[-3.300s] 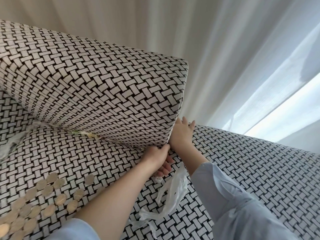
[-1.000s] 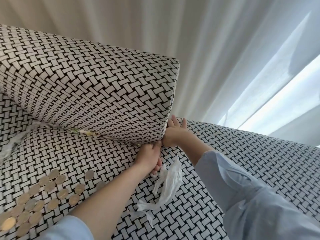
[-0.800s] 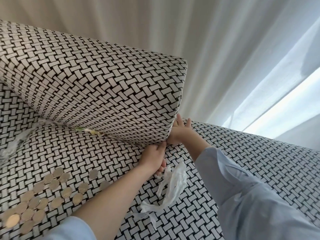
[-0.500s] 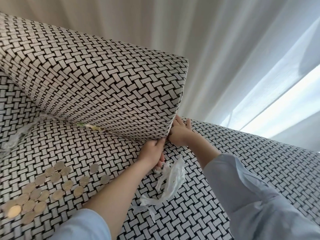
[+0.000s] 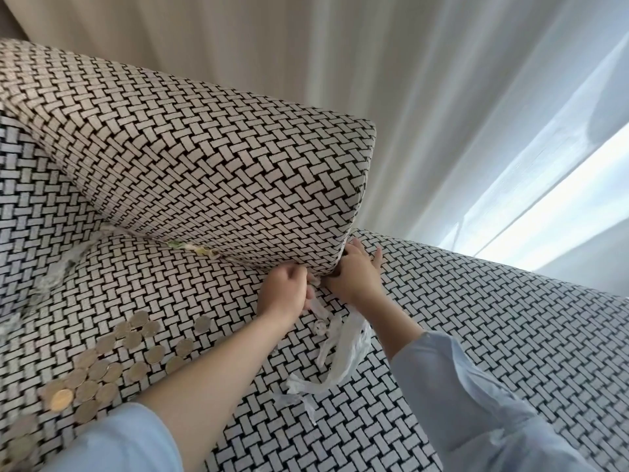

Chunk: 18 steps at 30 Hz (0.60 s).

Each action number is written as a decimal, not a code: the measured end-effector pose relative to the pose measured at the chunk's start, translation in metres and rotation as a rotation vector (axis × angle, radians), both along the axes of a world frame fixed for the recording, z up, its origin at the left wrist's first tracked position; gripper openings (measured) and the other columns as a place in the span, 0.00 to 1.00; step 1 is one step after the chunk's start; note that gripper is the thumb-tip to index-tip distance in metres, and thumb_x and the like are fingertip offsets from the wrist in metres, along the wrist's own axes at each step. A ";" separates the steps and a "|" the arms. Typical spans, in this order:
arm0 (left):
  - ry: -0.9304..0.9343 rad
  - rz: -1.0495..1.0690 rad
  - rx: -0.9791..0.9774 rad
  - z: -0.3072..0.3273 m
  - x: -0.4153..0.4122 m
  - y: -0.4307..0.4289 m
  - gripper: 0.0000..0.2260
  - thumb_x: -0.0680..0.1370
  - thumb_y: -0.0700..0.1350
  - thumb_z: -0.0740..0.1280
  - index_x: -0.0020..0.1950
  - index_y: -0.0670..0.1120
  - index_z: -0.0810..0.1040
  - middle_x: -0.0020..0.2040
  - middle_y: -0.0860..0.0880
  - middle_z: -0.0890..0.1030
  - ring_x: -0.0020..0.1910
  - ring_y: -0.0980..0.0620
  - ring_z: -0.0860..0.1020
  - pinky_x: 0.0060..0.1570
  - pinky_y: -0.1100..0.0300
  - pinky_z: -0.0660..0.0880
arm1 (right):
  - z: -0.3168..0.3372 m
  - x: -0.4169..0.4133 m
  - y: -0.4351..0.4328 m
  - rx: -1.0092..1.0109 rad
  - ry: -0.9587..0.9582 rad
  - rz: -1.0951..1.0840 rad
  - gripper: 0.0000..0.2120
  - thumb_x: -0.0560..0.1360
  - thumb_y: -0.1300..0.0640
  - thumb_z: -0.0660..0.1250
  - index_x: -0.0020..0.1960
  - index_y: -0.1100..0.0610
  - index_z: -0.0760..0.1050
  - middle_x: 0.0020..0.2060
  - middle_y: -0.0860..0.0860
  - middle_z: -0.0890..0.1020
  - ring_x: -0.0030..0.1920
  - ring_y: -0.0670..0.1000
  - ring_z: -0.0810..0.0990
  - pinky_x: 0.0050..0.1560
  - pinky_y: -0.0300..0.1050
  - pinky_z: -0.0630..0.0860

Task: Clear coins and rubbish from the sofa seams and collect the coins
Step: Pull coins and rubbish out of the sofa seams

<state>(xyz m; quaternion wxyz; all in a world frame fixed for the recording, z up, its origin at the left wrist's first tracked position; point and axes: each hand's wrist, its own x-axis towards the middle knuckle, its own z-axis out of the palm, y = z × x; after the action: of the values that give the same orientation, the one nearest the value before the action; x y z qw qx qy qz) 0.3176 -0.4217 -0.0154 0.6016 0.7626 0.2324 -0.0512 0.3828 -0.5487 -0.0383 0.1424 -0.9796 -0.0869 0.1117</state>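
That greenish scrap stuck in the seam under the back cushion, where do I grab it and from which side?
Pinch the scrap by the crumpled edge poking out of the seam, coming low across the seat from the front. The rest is wedged under the back cushion, so only that exposed edge offers a hold; a pull toward you along the seat should free it.

We find no text, label, brand, number or sign that can be read here. The coins [image 5: 102, 367] lying on the sofa seat [image 5: 476, 335] are too small and blurred for us to make out any figure on their faces. The white plastic scrap [image 5: 343, 349] shows no print we can read.
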 end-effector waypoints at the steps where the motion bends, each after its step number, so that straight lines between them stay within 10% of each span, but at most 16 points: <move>1: -0.016 -0.022 0.093 -0.003 -0.003 0.002 0.11 0.80 0.43 0.58 0.41 0.49 0.77 0.29 0.53 0.79 0.23 0.54 0.75 0.24 0.62 0.69 | -0.002 -0.005 0.002 0.018 -0.044 -0.020 0.21 0.74 0.48 0.65 0.67 0.47 0.76 0.75 0.47 0.66 0.79 0.53 0.50 0.74 0.64 0.32; 7: -0.057 -0.199 0.412 -0.018 -0.011 0.007 0.11 0.81 0.46 0.61 0.62 0.52 0.77 0.52 0.49 0.80 0.39 0.50 0.78 0.33 0.60 0.71 | -0.010 -0.032 0.006 0.198 -0.263 -0.142 0.09 0.76 0.55 0.65 0.44 0.55 0.84 0.49 0.47 0.80 0.63 0.53 0.73 0.77 0.58 0.42; 18: 0.021 -0.262 0.541 -0.012 -0.005 0.006 0.15 0.79 0.49 0.65 0.65 0.50 0.77 0.58 0.52 0.81 0.53 0.50 0.79 0.47 0.59 0.74 | 0.004 -0.040 0.001 0.362 -0.126 -0.151 0.08 0.77 0.53 0.67 0.46 0.53 0.85 0.50 0.46 0.79 0.60 0.50 0.72 0.76 0.54 0.39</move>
<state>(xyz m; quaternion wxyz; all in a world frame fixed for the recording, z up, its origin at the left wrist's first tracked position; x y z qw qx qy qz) 0.3127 -0.4162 -0.0273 0.3626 0.9180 0.1433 -0.0724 0.3431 -0.5479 -0.0345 0.3182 -0.9469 -0.0407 0.0220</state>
